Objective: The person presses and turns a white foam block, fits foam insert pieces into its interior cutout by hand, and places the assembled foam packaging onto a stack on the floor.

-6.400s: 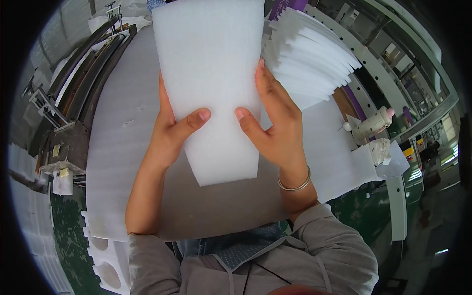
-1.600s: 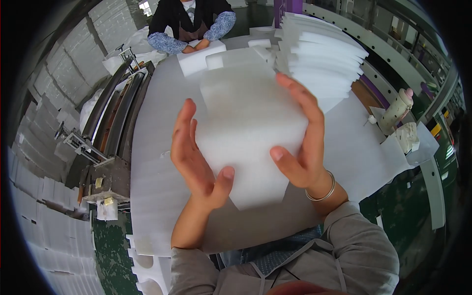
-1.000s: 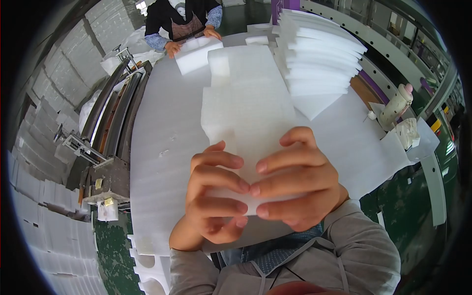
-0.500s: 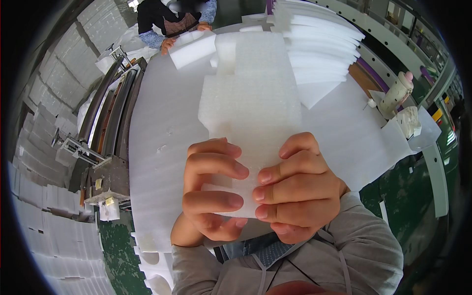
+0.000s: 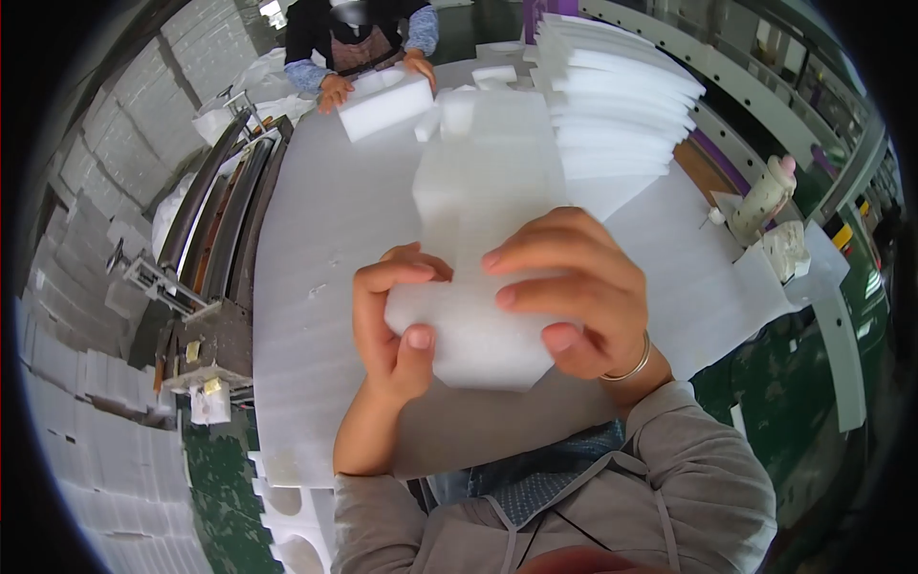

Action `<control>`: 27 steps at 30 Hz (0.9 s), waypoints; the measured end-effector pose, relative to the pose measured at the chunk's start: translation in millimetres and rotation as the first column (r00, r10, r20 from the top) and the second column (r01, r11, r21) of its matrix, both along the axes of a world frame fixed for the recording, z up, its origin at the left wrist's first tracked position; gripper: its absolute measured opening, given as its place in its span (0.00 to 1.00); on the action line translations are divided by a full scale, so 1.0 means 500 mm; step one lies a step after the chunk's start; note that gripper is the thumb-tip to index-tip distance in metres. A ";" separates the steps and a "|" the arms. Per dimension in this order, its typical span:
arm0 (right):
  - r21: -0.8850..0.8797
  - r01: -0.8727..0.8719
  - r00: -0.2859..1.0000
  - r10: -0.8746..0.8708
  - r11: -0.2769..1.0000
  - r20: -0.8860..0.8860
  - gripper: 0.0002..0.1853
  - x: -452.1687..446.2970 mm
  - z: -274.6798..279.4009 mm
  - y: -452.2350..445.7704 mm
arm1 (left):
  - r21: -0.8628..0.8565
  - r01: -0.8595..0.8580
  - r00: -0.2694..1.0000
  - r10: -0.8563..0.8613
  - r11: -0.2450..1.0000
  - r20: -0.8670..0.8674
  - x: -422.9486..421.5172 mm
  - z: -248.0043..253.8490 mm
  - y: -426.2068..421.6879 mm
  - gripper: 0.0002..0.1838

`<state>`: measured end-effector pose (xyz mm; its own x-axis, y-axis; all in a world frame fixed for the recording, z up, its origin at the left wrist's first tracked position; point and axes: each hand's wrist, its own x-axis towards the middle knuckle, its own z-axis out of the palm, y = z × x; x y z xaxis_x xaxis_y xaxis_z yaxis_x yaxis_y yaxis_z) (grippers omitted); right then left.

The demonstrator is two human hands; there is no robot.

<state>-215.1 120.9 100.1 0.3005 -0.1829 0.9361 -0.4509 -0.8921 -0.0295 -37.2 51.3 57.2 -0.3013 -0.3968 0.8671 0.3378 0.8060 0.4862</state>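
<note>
A long white foam piece (image 5: 473, 344) runs from close to my body out across the white-covered table (image 5: 316, 383). Its near end is raised and shows a broad face with slanted corners. My left hand (image 5: 397, 320) grips the left edge, thumb on the near face and fingers curled over the top. On the opposite side, my right hand (image 5: 579, 292) holds the same foam piece with fingers bent over its top and the thumb by the right edge. Whether the far part is one piece or several layers, I cannot tell.
Across the table a co-worker (image 5: 354, 43) has both hands on a white foam block (image 5: 387, 107). A stack of curved foam sheets (image 5: 617, 96) rises at the back right. Rollers (image 5: 225, 210) stand along the left, and a pale bottle (image 5: 765, 196) at the right edge.
Both my hands have moved up and away from my body. The foam's near end now shows a broader face. My right fingers have spread, and the co-worker's block appears slightly lower and farther right.
</note>
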 end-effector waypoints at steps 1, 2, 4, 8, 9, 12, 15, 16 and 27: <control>0.012 0.013 0.999 -0.012 1.000 -0.044 0.15 -0.002 0.006 -0.002 | -0.016 0.010 1.000 -0.010 1.000 0.006 0.002 0.004 -0.004 0.21; 0.018 0.028 0.996 -0.026 0.999 -0.087 0.19 -0.003 0.014 -0.005 | 0.045 0.039 0.999 -0.038 0.998 -0.018 0.009 0.000 0.002 0.21; 0.079 0.009 0.941 0.018 0.997 -0.338 0.27 -0.003 0.053 -0.026 | 0.115 0.119 0.990 -0.109 0.986 -0.084 0.009 0.003 -0.002 0.21; 0.227 0.123 0.770 0.052 0.966 -0.636 0.36 -0.001 0.090 -0.036 | 0.207 0.162 0.985 -0.146 0.965 -0.089 0.033 0.005 -0.022 0.24; 0.241 0.128 0.749 0.065 0.962 -0.659 0.36 0.001 0.097 -0.044 | 0.189 0.109 0.992 -0.094 0.976 -0.088 0.032 0.005 -0.023 0.25; 0.225 0.115 0.730 0.071 0.968 -0.679 0.35 0.016 0.108 -0.057 | 0.215 0.169 0.984 -0.152 0.962 -0.093 0.039 -0.002 -0.045 0.25; 0.284 0.064 0.781 0.129 0.957 -0.611 0.34 0.031 0.102 -0.068 | 0.260 0.202 0.977 -0.174 0.944 -0.126 0.036 -0.014 -0.057 0.23; 0.277 0.076 0.788 0.112 0.958 -0.606 0.33 0.035 0.099 -0.071 | 0.255 0.182 0.980 -0.155 0.950 -0.123 0.038 -0.014 -0.056 0.22; 0.213 -0.091 0.857 0.185 0.973 -0.481 0.23 0.030 0.081 -0.093 | 0.181 0.183 0.976 -0.157 0.966 -0.148 0.031 0.002 -0.043 0.19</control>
